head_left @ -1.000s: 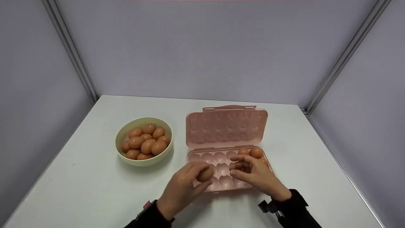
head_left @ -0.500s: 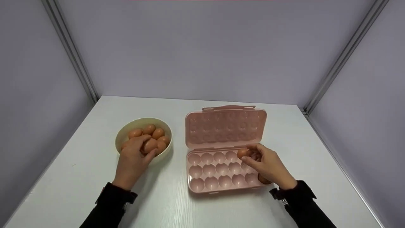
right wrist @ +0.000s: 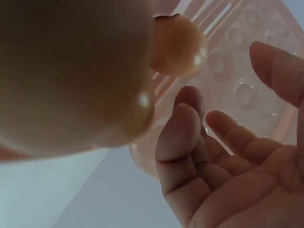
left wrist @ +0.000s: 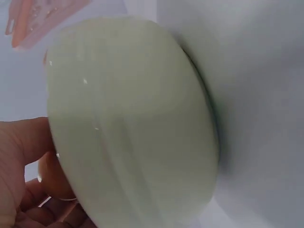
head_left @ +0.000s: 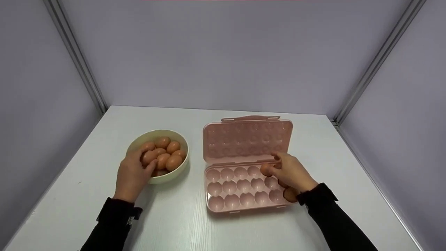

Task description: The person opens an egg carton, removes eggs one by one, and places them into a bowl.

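My left hand [head_left: 130,176] is at the left side of a pale green bowl [head_left: 185,165] heaped with brown eggs. Thumb and fingers curl round an egg [head_left: 149,158] there; in the left wrist view this egg [left wrist: 53,176] shows between them beside the bowl's wall [left wrist: 133,118]. Over the right end of a pink egg carton [head_left: 223,212] hangs my right hand [head_left: 294,170], its thumb close to an egg [head_left: 266,169] in the back row. In the right wrist view the loosely bent fingers [right wrist: 178,137] hold nothing, and an egg [right wrist: 178,47] sits apart from them.
The carton's raised lid [head_left: 247,141] leans back behind its cups. Another egg [head_left: 290,195] sits at the carton's front right corner, and the cups to the left hold nothing. Grey panels [head_left: 223,55] enclose the white table [head_left: 174,226] at the back and sides.
My left hand, which held an egg over the carton, has swung left to the bowl, then slightly farther left. My right hand has shifted right and away over the carton's back right corner.
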### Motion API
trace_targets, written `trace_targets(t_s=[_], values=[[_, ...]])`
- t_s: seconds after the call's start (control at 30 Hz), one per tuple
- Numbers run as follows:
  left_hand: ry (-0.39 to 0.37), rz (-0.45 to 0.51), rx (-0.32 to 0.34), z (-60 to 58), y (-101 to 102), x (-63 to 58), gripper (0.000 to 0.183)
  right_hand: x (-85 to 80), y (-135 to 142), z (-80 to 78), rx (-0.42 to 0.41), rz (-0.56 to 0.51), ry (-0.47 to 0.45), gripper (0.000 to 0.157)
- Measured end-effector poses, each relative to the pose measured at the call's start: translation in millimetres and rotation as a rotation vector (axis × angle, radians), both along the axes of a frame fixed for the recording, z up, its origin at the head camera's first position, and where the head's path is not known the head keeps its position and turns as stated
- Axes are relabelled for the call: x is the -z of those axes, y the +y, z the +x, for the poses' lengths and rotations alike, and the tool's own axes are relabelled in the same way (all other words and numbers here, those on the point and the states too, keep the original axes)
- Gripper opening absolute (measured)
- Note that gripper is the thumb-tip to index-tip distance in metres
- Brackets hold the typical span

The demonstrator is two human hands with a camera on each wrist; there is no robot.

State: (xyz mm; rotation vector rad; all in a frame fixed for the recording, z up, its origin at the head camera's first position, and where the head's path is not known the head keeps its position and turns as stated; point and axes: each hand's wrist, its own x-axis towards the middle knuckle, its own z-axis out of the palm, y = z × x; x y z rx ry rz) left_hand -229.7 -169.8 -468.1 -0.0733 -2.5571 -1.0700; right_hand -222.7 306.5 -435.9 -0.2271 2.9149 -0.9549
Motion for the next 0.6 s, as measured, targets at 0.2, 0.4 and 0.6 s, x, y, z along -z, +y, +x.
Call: trace_targets(t_s=[0.2, 0.4, 0.6], values=[[-0.090, -0.054, -0.002, 1.8, -1.6, -0.7, 0.057, 6.3, -4.3, -6.9, -0.024, 0.149, 0.035, 0.064], [-0.111, -0.136, 0.013, 5.8, 3.1, -1.6, 0.050, 8.1, -9.6, -9.4, -0.038, 0.284, 0.061, 0.054], [-0.083, -0.156, 0.008, 8.4, 6.1, -1.2, 0.043, 9.3, -11.3, -7.4, -0.054, 0.321, 0.088, 0.043]])
